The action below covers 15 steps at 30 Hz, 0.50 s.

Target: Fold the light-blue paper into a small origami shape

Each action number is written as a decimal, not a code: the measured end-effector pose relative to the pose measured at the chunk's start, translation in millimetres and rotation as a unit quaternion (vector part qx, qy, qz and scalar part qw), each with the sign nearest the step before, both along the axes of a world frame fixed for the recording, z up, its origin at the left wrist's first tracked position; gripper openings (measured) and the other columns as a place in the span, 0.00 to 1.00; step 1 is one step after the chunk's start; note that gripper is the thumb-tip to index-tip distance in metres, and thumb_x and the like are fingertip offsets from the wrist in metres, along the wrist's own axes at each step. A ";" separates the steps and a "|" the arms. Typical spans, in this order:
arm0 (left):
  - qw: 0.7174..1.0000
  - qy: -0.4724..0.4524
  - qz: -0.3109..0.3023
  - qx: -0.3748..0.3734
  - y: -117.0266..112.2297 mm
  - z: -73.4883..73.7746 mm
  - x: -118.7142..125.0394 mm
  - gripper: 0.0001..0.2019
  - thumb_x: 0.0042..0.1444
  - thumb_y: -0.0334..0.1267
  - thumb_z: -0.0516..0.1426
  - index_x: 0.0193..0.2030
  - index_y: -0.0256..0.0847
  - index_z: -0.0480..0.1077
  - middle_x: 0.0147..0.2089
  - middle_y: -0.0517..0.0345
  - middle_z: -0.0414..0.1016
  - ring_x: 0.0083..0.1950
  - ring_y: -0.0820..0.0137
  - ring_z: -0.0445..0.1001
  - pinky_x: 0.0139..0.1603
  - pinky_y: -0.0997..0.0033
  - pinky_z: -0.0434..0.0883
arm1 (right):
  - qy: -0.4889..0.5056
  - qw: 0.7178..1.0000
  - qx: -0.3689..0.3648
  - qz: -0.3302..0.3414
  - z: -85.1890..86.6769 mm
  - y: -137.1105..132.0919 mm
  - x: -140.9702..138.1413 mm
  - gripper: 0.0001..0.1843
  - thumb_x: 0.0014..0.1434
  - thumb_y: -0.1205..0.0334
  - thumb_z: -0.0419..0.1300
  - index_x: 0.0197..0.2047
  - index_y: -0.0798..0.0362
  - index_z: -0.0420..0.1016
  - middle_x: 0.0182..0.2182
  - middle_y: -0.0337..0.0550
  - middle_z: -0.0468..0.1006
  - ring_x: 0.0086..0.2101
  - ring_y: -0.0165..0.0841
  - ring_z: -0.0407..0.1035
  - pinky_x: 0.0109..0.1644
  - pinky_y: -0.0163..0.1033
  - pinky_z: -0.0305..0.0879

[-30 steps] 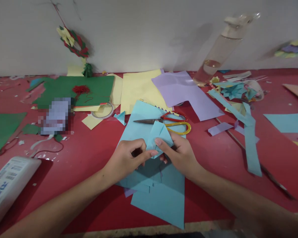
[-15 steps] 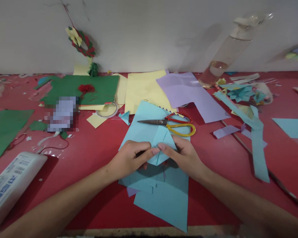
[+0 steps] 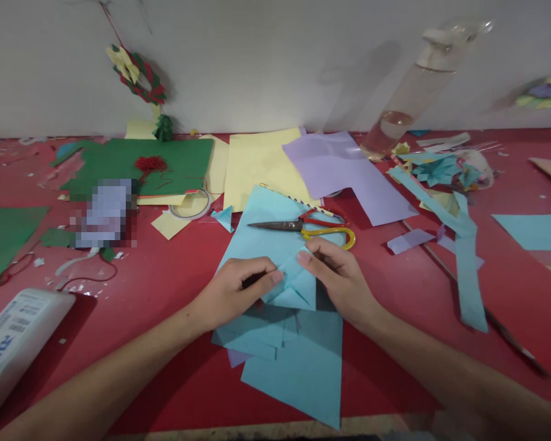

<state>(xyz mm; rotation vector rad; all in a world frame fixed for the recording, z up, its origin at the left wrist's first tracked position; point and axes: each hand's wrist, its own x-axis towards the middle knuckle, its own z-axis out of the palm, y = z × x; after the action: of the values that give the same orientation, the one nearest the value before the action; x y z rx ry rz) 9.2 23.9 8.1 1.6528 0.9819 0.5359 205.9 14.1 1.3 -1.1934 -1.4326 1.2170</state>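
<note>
A small folded piece of light-blue paper (image 3: 294, 286) is held between both hands, with a crease line and a flap showing on its face. My left hand (image 3: 243, 288) pinches its left edge, thumb on top and fingers curled beneath. At the upper right corner, my right hand (image 3: 337, 272) grips it between thumb and bent fingers. Just beyond the hands lie scissors (image 3: 298, 226) with one red and one yellow handle, on a light-blue sheet (image 3: 252, 211). More light-blue sheets (image 3: 312, 361) lie below the hands on the red tabletop.
Green (image 3: 183, 159), yellow (image 3: 261, 165) and purple (image 3: 344, 156) sheets lie at the back. A tape roll (image 3: 190, 214) is left of centre. A bottle of liquid (image 3: 395, 116) leans against the wall. Blue strips (image 3: 471, 269) lie right; a white power bank (image 3: 25, 337) and blurred phone (image 3: 105, 211) left.
The folded paper has been turned in my hands, so its crease now slants differently. My right hand has shifted up to its upper corner. The whole view has moved slightly.
</note>
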 end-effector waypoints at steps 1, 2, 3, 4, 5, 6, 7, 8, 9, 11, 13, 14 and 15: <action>1.000 0.001 0.018 0.015 0.8 0.5 0.4 0.17 0.63 0.45 0.51 0.26 0.38 0.62 0.22 0.67 0.58 0.24 0.79 0.63 0.25 0.82 0.62 | 0.010 1.000 -0.014 0.007 0.0 0.3 0.0 0.17 0.61 0.53 0.58 0.25 0.52 0.61 0.22 0.33 0.57 0.22 0.25 0.54 0.25 0.33 0.52; 0.999 0.000 0.039 0.030 1.5 1.1 0.5 0.15 0.63 0.45 0.51 0.29 0.38 0.65 0.24 0.66 0.60 0.25 0.79 0.62 0.25 0.82 0.62 | 0.023 0.999 -0.032 0.016 0.1 0.6 -0.1 0.16 0.61 0.53 0.58 0.26 0.52 0.62 0.21 0.33 0.59 0.22 0.25 0.57 0.24 0.33 0.54; 0.997 -0.001 0.059 0.044 2.1 1.8 0.5 0.13 0.63 0.44 0.52 0.31 0.39 0.67 0.26 0.65 0.62 0.27 0.79 0.63 0.26 0.82 0.62 | 0.038 0.998 -0.051 0.026 0.2 0.8 -0.5 0.15 0.61 0.53 0.58 0.27 0.51 0.63 0.20 0.32 0.62 0.21 0.25 0.60 0.24 0.32 0.57; 0.995 -0.005 0.079 0.054 2.4 2.5 0.4 0.12 0.63 0.44 0.52 0.33 0.39 0.68 0.28 0.64 0.65 0.28 0.78 0.64 0.26 0.82 0.62 | 0.051 0.996 -0.067 0.034 0.3 1.0 -1.1 0.14 0.61 0.53 0.59 0.28 0.51 0.64 0.20 0.33 0.65 0.21 0.26 0.63 0.24 0.32 0.60; 0.993 -0.012 0.099 0.058 2.4 3.0 0.4 0.11 0.62 0.44 0.54 0.36 0.40 0.69 0.31 0.63 0.68 0.30 0.78 0.66 0.27 0.82 0.63 | 0.061 0.994 -0.079 0.036 0.4 1.0 -1.8 0.14 0.60 0.53 0.59 0.29 0.51 0.65 0.19 0.32 0.67 0.20 0.26 0.65 0.24 0.32 0.62; 0.992 -0.020 0.115 0.056 2.0 3.3 0.5 0.10 0.60 0.45 0.55 0.38 0.40 0.69 0.34 0.62 0.70 0.32 0.77 0.69 0.27 0.83 0.64 | 0.067 0.993 -0.086 0.034 0.3 0.8 -2.6 0.14 0.60 0.53 0.60 0.30 0.52 0.65 0.19 0.32 0.68 0.20 0.26 0.66 0.24 0.32 0.64; 0.990 -0.027 0.127 0.048 1.4 3.4 0.7 0.10 0.58 0.45 0.58 0.40 0.41 0.69 0.37 0.61 0.72 0.33 0.77 0.70 0.27 0.83 0.66 | 0.071 0.993 -0.087 0.030 0.2 0.6 -3.4 0.13 0.60 0.53 0.60 0.30 0.52 0.65 0.19 0.32 0.68 0.20 0.25 0.67 0.24 0.31 0.65; 0.990 -0.033 0.136 0.036 0.6 3.3 1.0 0.12 0.56 0.46 0.60 0.41 0.41 0.69 0.37 0.61 0.72 0.33 0.76 0.71 0.26 0.83 0.67 | 0.074 0.993 -0.086 0.029 0.0 0.3 -4.0 0.13 0.60 0.53 0.60 0.30 0.52 0.66 0.19 0.32 0.69 0.19 0.25 0.67 0.23 0.30 0.66; 0.989 -0.041 0.140 0.023 -0.4 3.0 1.4 0.13 0.54 0.46 0.61 0.41 0.41 0.69 0.37 0.62 0.72 0.32 0.76 0.72 0.26 0.84 0.69 | 0.078 0.993 -0.084 0.031 -0.3 -0.1 -4.5 0.12 0.60 0.54 0.60 0.31 0.52 0.66 0.19 0.32 0.69 0.20 0.25 0.68 0.23 0.30 0.66; 0.988 -0.060 0.143 0.000 -2.2 2.3 2.3 0.13 0.53 0.45 0.63 0.40 0.42 0.69 0.34 0.63 0.72 0.31 0.76 0.72 0.24 0.84 0.71 | 0.088 0.992 -0.079 0.044 -1.0 -0.6 -4.9 0.11 0.60 0.55 0.60 0.33 0.52 0.68 0.21 0.32 0.71 0.20 0.24 0.69 0.23 0.29 0.68; 0.986 -0.087 0.143 -0.016 -3.5 2.1 2.8 0.11 0.53 0.44 0.63 0.39 0.43 0.71 0.33 0.64 0.71 0.32 0.75 0.72 0.24 0.83 0.74 | 0.096 0.991 -0.075 0.053 -1.7 -0.9 -4.7 0.08 0.60 0.57 0.61 0.37 0.52 0.69 0.22 0.32 0.71 0.20 0.24 0.70 0.24 0.29 0.69; 0.985 -0.099 0.141 -0.022 -3.8 2.2 2.9 0.10 0.53 0.44 0.62 0.39 0.43 0.71 0.34 0.64 0.71 0.32 0.75 0.72 0.24 0.82 0.75 | 0.099 0.991 -0.074 0.055 -2.1 -1.1 -4.4 0.07 0.60 0.58 0.61 0.39 0.51 0.69 0.22 0.32 0.72 0.20 0.24 0.70 0.24 0.29 0.69; 0.984 -0.108 0.137 -0.029 -4.0 2.5 2.7 0.09 0.54 0.44 0.62 0.38 0.44 0.72 0.34 0.64 0.71 0.32 0.75 0.71 0.25 0.82 0.77 | 0.102 0.990 -0.072 0.060 -2.6 -1.2 -4.2 0.07 0.60 0.59 0.61 0.41 0.50 0.69 0.22 0.31 0.72 0.20 0.25 0.70 0.23 0.29 0.69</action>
<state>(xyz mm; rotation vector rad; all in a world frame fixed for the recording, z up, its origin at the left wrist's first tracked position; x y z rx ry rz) 11.9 19.9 10.6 1.3817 1.0581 0.8447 201.8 12.9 -1.2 -1.0548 -1.2960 1.5024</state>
